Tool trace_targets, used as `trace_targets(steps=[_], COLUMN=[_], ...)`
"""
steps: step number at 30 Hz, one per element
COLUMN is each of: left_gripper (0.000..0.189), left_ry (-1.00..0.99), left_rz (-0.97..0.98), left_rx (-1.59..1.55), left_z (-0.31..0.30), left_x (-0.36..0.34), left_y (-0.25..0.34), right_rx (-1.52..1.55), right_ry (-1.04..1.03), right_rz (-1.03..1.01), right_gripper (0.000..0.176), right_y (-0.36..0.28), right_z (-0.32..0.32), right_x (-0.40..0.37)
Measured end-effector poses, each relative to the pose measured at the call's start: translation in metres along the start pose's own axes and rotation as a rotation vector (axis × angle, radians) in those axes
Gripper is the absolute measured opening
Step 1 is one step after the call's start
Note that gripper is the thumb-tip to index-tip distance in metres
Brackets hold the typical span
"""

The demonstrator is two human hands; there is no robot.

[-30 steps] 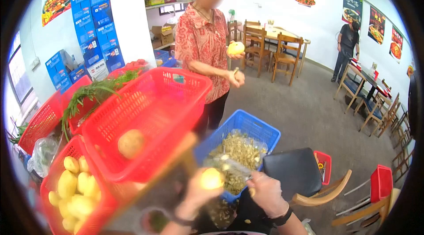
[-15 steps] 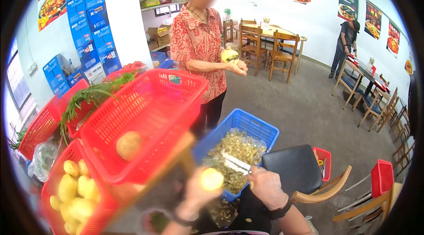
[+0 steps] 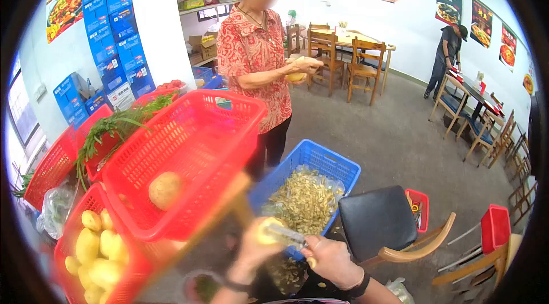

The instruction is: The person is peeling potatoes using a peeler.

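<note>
My left hand holds a partly peeled yellow potato at the bottom centre. My right hand grips a peeler whose blade lies against the potato. Just beyond them is a blue crate filled with potato peelings. A tilted red basket holds one unpeeled potato. A lower red basket holds several peeled potatoes.
A person in a red patterned shirt stands behind the baskets, peeling a potato. Another person stands far right by wooden tables and chairs. A black-seated chair is beside my right hand. Green vegetables lie in red baskets at left.
My right hand has drawn the peeler from above the blue crate back onto the potato. The standing person's hands have closed together over their potato.
</note>
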State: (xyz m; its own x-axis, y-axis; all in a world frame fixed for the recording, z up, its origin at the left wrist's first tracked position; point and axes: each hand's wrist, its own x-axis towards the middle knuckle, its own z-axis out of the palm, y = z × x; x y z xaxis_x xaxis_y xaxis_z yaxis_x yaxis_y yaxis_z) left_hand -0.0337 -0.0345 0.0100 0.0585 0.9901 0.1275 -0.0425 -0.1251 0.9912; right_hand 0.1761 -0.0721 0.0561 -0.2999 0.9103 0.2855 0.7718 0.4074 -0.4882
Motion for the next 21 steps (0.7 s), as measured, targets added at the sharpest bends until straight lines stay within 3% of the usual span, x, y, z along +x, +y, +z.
trace_targets(steps=[1,3,4,7,8,9,11,12,13,15,17,19,21], left_gripper=[0.064,0.064,0.065,0.062,0.062,0.061,0.060,0.059,0.058,0.058,0.058,0.058,0.058], left_ry=[-0.047,-0.067,-0.079,-0.094,-0.096,-0.120,-0.146,-0.129,-0.110,-0.114,-0.131,-0.135,-0.129], left_rz=[-0.036,-0.120,-0.194,-0.147,-0.152,-0.185,-0.224,-0.253,-0.281,-0.255,-0.238,-0.290,-0.331], left_rx=[-0.148,-0.194,-0.246,-0.305,-0.303,-0.347,-0.389,-0.371,-0.352,-0.355,-0.356,-0.332,-0.427], left_z=[0.001,-0.001,-0.001,-0.002,-0.001,0.001,0.004,0.004,0.004,0.003,0.004,0.004,0.003], left_x=[-0.002,-0.007,-0.005,-0.002,-0.004,-0.002,-0.004,-0.005,-0.005,-0.001,-0.003,-0.003,-0.009], left_y=[0.004,0.010,0.013,0.003,0.001,0.003,0.008,0.011,0.013,0.005,0.001,0.002,0.012], right_rx=[-0.030,-0.143,-0.149,0.023,0.106,-0.024,-0.069,-0.214,-0.229,-0.144,-0.143,-0.069,-0.071], right_ry=[-0.032,0.017,0.022,0.177,0.165,0.062,0.130,0.081,0.125,0.150,0.018,0.017,0.115], right_rz=[-0.010,0.214,0.207,0.092,-0.036,-0.055,0.003,0.169,0.202,0.110,-0.039,-0.015,0.159], right_gripper=[0.020,0.021,0.021,0.018,0.017,0.017,0.017,0.017,0.018,0.018,0.018,0.016,0.016], right_y=[-0.001,0.019,0.021,0.010,0.001,-0.005,0.014,0.023,0.028,0.011,-0.007,0.008,0.023], right_z=[0.002,0.009,0.008,-0.002,-0.003,-0.002,0.004,0.002,0.001,-0.007,-0.007,0.007,0.007], right_x=[-0.002,0.007,0.008,0.000,-0.002,-0.004,0.002,0.006,0.009,0.001,-0.003,-0.001,0.005])
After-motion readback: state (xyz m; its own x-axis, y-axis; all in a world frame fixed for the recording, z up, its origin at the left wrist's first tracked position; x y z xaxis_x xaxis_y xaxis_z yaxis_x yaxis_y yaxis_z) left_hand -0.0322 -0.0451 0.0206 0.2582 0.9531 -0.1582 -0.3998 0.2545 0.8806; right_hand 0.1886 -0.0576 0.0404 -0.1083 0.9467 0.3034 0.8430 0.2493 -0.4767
